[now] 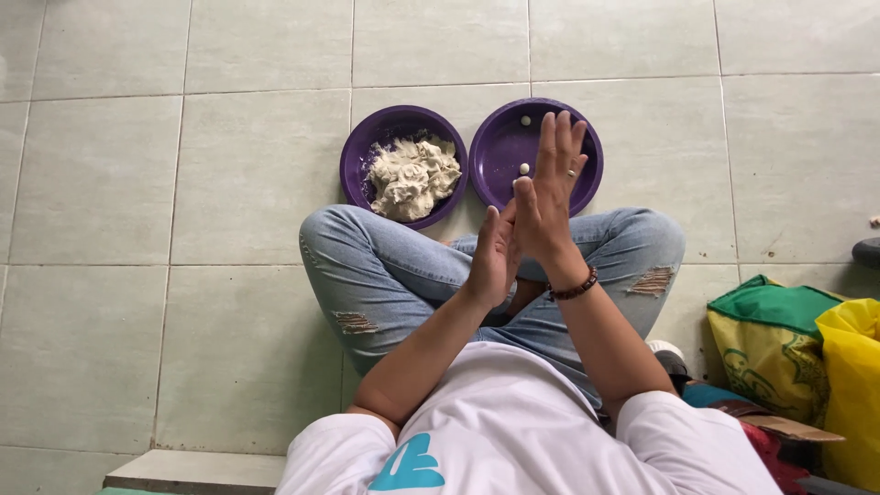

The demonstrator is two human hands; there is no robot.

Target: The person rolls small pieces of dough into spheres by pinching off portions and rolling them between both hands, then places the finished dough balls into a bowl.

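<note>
Directly ahead of the seated person, on the pale green tiled floor, stand 2 round purple plates, touching or nearly touching at their rims. At about 11 o'clock from the hands, the left plate holds a rough heap of off-white dough that fills most of it. At 12 o'clock, the right plate holds 2 small dough balls, 1 near the far rim and 1 near the middle, well apart from each other.

Both hands are raised above the crossed knees, palms pressed flat together. The right hand lies forward, its fingers straight and close together, pointing toward 12 o'clock over the right plate; a ring sits on 1 finger and a beaded bracelet circles the wrist. The left hand sits lower, toward 7 o'clock of the right, its fingers straight against the right palm. Whether anything lies between the palms cannot be told.

At 4 o'clock lie a green bag and a yellow bag.
</note>
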